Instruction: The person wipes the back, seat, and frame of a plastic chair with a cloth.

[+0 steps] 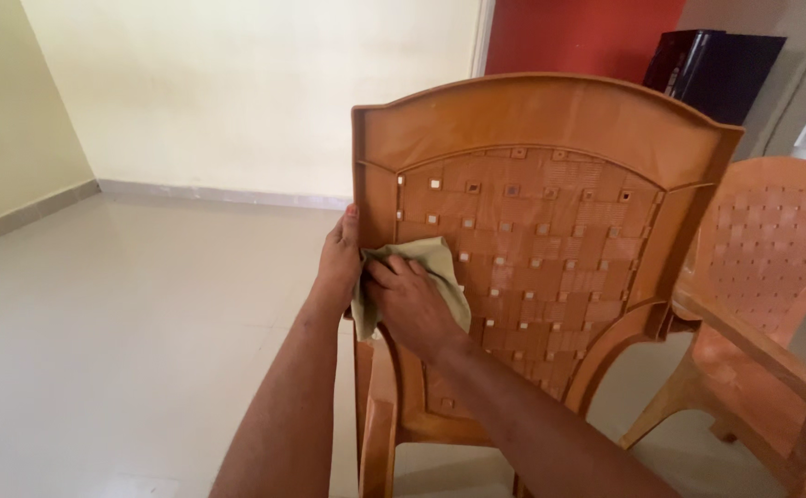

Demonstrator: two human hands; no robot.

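An orange-brown plastic chair [550, 129] stands before me with the woven-pattern rear of its backrest facing the camera. My left hand [340, 263] grips the backrest's left edge, thumb on the near side. My right hand [409, 304] presses a pale green cloth [435, 258] flat against the lower left of the backrest. The cloth lies folded under my fingers and sticks out above and to the right of them.
A second matching plastic chair [771, 277] stands close on the right, its armrest near the first chair. A dark cabinet [711, 69] and red wall panel [578, 37] are behind. Pale tiled floor [126, 323] spreads to the left, bounded by cream walls.
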